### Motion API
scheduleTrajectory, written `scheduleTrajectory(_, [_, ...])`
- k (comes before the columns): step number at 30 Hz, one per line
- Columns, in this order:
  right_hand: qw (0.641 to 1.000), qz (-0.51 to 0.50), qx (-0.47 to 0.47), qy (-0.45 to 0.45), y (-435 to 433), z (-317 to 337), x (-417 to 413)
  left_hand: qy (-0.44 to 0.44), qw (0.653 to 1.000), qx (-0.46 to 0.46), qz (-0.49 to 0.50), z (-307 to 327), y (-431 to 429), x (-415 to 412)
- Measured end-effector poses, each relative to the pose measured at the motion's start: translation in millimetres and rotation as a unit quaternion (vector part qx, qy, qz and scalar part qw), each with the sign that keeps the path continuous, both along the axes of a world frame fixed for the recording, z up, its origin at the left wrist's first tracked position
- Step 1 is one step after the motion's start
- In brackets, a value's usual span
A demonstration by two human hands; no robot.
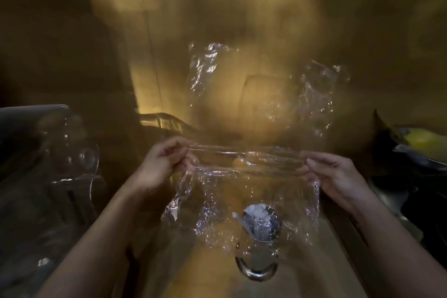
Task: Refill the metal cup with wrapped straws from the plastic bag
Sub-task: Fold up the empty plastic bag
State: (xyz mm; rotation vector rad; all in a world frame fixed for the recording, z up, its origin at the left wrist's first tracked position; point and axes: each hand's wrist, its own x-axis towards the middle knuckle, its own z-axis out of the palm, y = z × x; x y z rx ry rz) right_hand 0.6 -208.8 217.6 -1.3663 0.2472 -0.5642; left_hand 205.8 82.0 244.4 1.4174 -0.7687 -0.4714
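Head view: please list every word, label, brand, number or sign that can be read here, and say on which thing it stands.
None can be read in this picture.
plastic bag: clear film held by the left hand and the right hand, no print visible.
metal cup: no marking visible; the view is blurred.
wrapped straws: white paper, any print is too blurred to tell.

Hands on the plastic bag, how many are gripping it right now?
2. The left hand pinches the clear plastic bag at its left edge, and the right hand pinches its right edge, stretching it above the metal cup.
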Motion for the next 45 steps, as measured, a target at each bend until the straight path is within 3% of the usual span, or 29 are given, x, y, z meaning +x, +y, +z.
scheduleTrajectory(4, [1.000,-0.009,-0.005,0.013,3,0,1,-0.014,0.995,0.038,0.087,-5,1,-1])
scheduleTrajectory(8, [0.992,-0.071,-0.090,0.042,10,0,3,-0.040,0.981,0.095,0.164,-8,-3,-6])
scheduleTrajectory(12, [0.989,-0.100,-0.102,0.044,9,-2,-3,0.160,0.987,0.016,-0.004,-16,4,-9])
scheduleTrajectory(16, [0.979,-0.134,-0.142,0.055,6,-4,-7,0.193,0.973,0.075,-0.104,-28,10,-18])
scheduleTrajectory(19, [0.978,-0.146,-0.139,0.054,9,-5,-10,0.164,0.973,0.143,-0.075,-36,6,-23])
scheduleTrajectory(23, [0.985,-0.154,-0.071,0.040,11,-9,-8,0.198,0.974,0.108,0.008,-41,-1,-28])
scheduleTrajectory(26, [0.994,-0.054,0.096,0.017,14,-15,-10,0.226,0.971,0.060,0.041,-46,-4,-30])
scheduleTrajectory(27, [0.993,-0.019,0.114,0.031,18,-19,-12,0.230,0.971,0.047,0.044,-44,-4,-33])
scheduleTrajectory(29, [0.994,-0.010,0.091,0.059,27,-25,-15,0.206,0.977,0.032,0.050,-43,-4,-37])
scheduleTrajectory(34, [0.989,-0.121,0.008,0.080,39,-34,-15,0.108,0.989,0.023,0.103,-48,-7,-39])
scheduleTrajectory(41, [0.988,-0.121,-0.018,0.092,44,-40,-13,-0.003,0.987,0.059,0.146,-56,-3,-32])
scheduleTrajectory(45, [0.981,-0.110,-0.080,0.138,42,-40,-12,-0.046,0.982,0.056,0.172,-51,8,-29])
